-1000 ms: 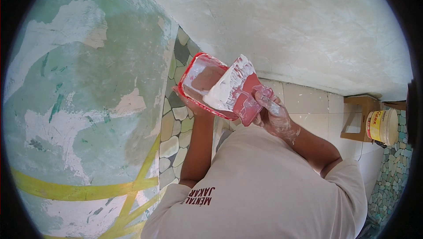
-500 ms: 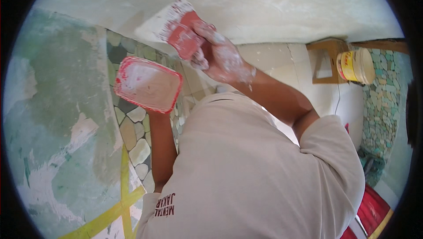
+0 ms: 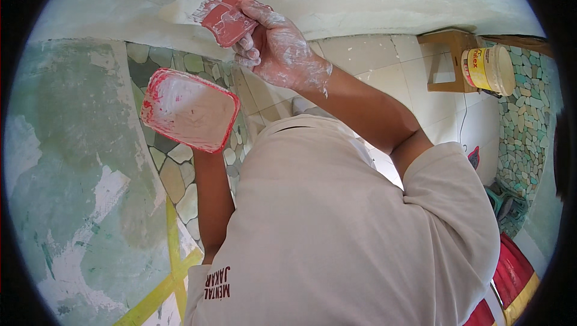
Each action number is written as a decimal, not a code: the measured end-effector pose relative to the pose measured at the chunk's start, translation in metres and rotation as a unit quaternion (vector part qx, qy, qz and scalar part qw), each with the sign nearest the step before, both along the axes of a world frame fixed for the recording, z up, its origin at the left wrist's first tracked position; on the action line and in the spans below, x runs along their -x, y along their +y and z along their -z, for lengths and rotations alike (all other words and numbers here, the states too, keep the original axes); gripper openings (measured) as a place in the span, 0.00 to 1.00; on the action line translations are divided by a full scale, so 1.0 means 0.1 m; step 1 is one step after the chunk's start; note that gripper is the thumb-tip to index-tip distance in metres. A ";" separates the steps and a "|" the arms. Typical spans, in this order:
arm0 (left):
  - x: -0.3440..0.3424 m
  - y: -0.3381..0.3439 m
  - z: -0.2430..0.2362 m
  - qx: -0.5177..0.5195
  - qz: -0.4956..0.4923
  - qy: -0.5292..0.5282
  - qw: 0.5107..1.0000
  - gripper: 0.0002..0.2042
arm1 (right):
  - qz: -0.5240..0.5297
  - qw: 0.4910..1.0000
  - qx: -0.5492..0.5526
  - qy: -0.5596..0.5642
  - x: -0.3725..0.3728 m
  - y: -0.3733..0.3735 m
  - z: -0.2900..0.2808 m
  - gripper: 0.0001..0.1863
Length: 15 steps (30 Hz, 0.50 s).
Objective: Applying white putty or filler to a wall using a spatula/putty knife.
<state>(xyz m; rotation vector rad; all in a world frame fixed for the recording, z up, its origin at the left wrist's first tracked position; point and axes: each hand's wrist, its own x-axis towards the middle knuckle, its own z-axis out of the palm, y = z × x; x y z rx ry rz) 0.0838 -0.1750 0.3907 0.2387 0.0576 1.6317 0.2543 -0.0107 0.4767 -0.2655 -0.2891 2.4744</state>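
My right hand [image 3: 282, 52], smeared with white paste, is closed round the red grip of a broad putty knife [image 3: 229, 18]. White filler clings to the knife's wide pale blade, which points up and left, close to the pale wall [image 3: 372, 1]. At the left, a red rectangular tray [image 3: 231, 118] with white filler [image 3: 195, 115] inside is held level by my left arm [image 3: 213, 206] from below. The tray hides my left hand and its fingers. Streaks of filler coat the tray's rim and inner sides.
At the right, a yellow-and-white bucket [image 3: 488, 70] sits on a brown stool [image 3: 448, 61]. Pebble tiling [image 3: 520, 121] runs beside it. A patchy green wall [image 3: 78, 163] with yellow tape [image 3: 171, 278] stands at the left. Red-and-yellow cloth [image 3: 517, 272] lies lower right.
My right hand with the putty knife has moved up and left in the picture. The tray has shifted slightly up and left too; the view has also moved a little.
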 end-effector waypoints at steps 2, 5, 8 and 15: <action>-0.03 0.04 -0.02 -0.014 -0.002 0.004 1.000 0.34 | -0.004 1.000 -0.010 0.014 0.01 0.00 0.02 0.11; 0.00 0.09 0.09 0.015 -0.016 -0.005 1.000 0.32 | -0.008 1.000 -0.013 -0.016 -0.02 0.03 -0.01 0.11; 0.21 0.06 0.37 0.141 -0.109 -0.032 0.983 0.29 | -0.019 0.999 -0.045 -0.013 -0.01 0.00 0.01 0.12; 0.47 0.23 0.22 0.145 -0.120 -0.007 0.982 0.29 | -0.045 0.987 -0.128 -0.091 0.08 -0.17 -0.19 0.11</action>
